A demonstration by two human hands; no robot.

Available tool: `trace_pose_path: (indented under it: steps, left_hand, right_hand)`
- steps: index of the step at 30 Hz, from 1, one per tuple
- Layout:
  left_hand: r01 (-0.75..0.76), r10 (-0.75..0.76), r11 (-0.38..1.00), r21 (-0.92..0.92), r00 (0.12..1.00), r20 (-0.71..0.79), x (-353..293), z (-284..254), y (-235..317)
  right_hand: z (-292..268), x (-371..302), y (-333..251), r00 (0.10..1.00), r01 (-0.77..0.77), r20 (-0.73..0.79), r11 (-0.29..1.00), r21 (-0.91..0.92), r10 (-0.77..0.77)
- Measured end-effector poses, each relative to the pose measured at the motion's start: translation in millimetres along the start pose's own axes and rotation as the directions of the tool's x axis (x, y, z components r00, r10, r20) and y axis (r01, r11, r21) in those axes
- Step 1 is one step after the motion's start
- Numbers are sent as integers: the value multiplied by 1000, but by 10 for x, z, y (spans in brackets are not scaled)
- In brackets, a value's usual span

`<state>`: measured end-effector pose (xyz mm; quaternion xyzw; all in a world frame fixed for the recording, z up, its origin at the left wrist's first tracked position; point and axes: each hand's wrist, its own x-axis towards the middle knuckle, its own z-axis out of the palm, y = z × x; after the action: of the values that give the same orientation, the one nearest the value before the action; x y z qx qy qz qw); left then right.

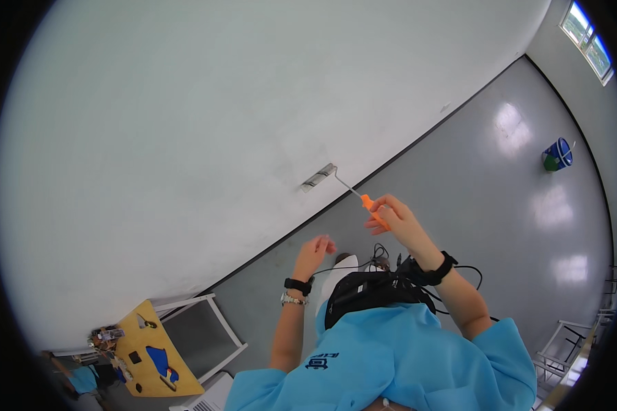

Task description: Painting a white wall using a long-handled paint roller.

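Right grip [399, 218] around orange-handled paint roller [319, 177], beside pale wall [185, 137].

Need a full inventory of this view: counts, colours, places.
Paint roller: 1, orange grip, pale head, centre
Walls: 2, whitish, upper left and far right
Baseboard: dark, along foot of walls
Floor: grey, right
Bucket: 1, blue and green, right
Window: 1, pale frame, upper right
Tabletop: 1, yellow, lower left, small items on it
Metal frame: 1, white, beside tabletop
Furniture frames: several, whitish, lower right, count unclear
Other person: 1, blue top, lower-left edge
Waist bag: 1, black, lower centre
Wristbands: 2, black, both wrists
Shirt: 1, blue, bottom
Left hand: 1, bare, holding nothing, centre
Right hand: 1, bare, gripping roller, centre
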<state>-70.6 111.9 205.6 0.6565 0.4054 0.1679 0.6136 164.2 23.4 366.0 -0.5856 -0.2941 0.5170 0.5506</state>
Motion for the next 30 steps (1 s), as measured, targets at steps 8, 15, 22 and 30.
trace_pose_path:
  steps: [8, 15, 22, 30]
  left_hand:
    - [301, -139, 764, -571, 940, 310, 328, 386, 983]
    - [411, -178, 464, -785, 911, 372, 624, 482, 622]
    - [322, -332, -196, -926, 867, 372, 1230, 104, -62]
    - [448, -478, -207, -870, 729, 489, 1399, 73, -919]
  right_hand:
    - [196, 160, 355, 994, 85, -41, 961, -264, -99]
    - [381, 302, 637, 982, 171, 38, 797, -578, -184]
    - [102, -40, 556, 975, 164, -50, 854, -494, -216]
    - [-121, -547, 744, 935, -62, -341, 900, -432, -100]
